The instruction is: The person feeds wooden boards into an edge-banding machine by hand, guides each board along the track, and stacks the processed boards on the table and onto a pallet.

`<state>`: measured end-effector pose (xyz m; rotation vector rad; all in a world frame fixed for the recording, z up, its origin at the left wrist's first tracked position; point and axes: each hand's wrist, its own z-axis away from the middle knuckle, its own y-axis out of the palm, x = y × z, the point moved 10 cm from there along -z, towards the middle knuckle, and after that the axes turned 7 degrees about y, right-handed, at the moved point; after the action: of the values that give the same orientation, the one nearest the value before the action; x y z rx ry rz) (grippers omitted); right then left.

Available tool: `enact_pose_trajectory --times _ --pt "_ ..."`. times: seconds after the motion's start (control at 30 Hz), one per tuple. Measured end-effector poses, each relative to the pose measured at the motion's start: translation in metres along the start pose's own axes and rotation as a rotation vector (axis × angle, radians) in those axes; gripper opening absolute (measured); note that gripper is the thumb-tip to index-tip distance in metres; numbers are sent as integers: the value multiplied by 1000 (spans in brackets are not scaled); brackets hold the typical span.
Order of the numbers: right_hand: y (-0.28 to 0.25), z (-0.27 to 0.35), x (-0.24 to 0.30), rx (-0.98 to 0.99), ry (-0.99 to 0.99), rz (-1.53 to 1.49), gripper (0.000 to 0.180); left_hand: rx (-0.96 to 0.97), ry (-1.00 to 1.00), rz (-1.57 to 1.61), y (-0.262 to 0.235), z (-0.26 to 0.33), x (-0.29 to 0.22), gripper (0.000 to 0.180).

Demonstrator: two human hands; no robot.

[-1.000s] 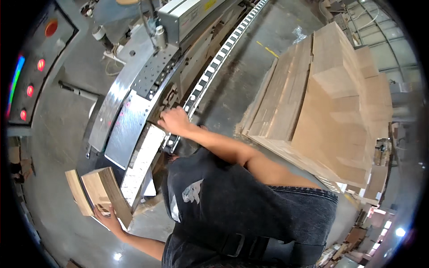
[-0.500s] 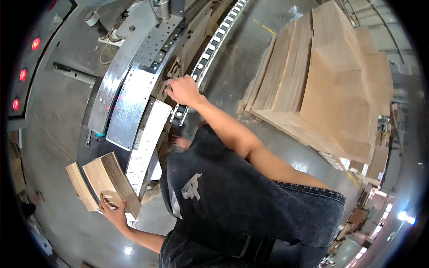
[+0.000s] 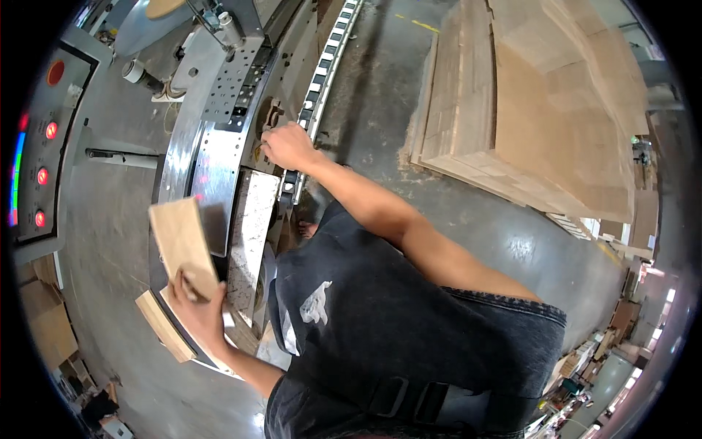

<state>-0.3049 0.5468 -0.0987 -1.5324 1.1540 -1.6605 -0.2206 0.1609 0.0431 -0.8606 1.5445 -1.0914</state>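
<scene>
My left hand point(image 3: 196, 311) grips the near end of a flat, pale wooden board point(image 3: 179, 234), thumb on one side and fingers on the other. The board's far end lies over or just above the machine's shiny metal bed point(image 3: 213, 164); I cannot tell whether it touches. Beneath that hand are more wooden pieces, partly hidden, and a light wooden strip point(image 3: 164, 325) stands to their left. My right hand point(image 3: 289, 148) is closed at the machine's right side, beside the roller track point(image 3: 316, 91). Whatever its fingers hold is hidden.
At left stands a control panel point(image 3: 55, 154) with lit red buttons. A tall stack of wooden boards point(image 3: 461, 102) rises from the floor at right. Perforated metal plate point(image 3: 232, 88) and fittings occupy the machine's far end. A white, worn ledge point(image 3: 252, 234) runs along its near right side.
My left hand has lifted a board off the stack and brought it forward toward the metal bed. My right hand keeps its place by the roller track. The view has shifted, showing more control panel.
</scene>
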Motion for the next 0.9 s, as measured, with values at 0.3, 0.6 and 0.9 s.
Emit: enact_pose_trajectory --times 0.3,0.6,0.9 --pt "6 -11 9 45 11 18 25 111 122 -126 89 -78 -57 103" --pt "-15 0 5 -29 19 1 23 10 229 17 120 -100 -78 79" --pt "-14 30 54 -128 1 -106 87 54 80 80 123 -122 -78 78"
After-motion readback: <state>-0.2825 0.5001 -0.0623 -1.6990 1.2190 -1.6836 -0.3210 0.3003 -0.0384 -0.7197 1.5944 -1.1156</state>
